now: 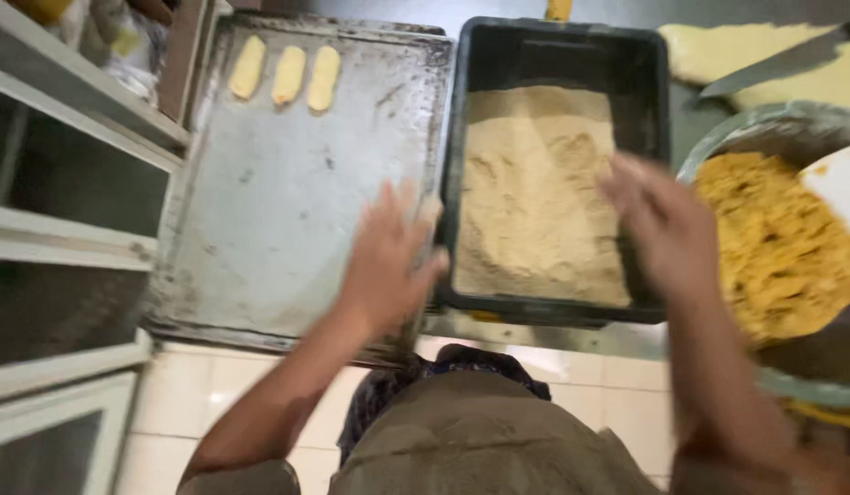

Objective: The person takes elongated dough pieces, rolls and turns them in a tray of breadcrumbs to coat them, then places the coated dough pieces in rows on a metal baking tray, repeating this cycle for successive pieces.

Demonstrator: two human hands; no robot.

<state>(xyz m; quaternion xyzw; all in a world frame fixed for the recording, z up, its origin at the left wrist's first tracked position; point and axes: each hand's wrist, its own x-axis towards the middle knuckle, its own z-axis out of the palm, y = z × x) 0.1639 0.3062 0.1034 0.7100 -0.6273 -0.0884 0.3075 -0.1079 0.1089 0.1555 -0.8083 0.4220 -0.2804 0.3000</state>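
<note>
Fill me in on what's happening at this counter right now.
A person stands over a worn metal baking tray and a black tub of pale crumbs. The left hand hovers over the tray's right edge, beside the tub. The right hand, blurred, is at the tub's right wall, over the crumbs. Neither hand clearly holds anything. Three pale coated pieces lie in a row at the tray's far end. A bowl of yellow mixture sits to the right.

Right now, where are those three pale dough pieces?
The three pale dough pieces lie side by side at the far left corner of the metal baking tray, left of the black crumb tub.
</note>
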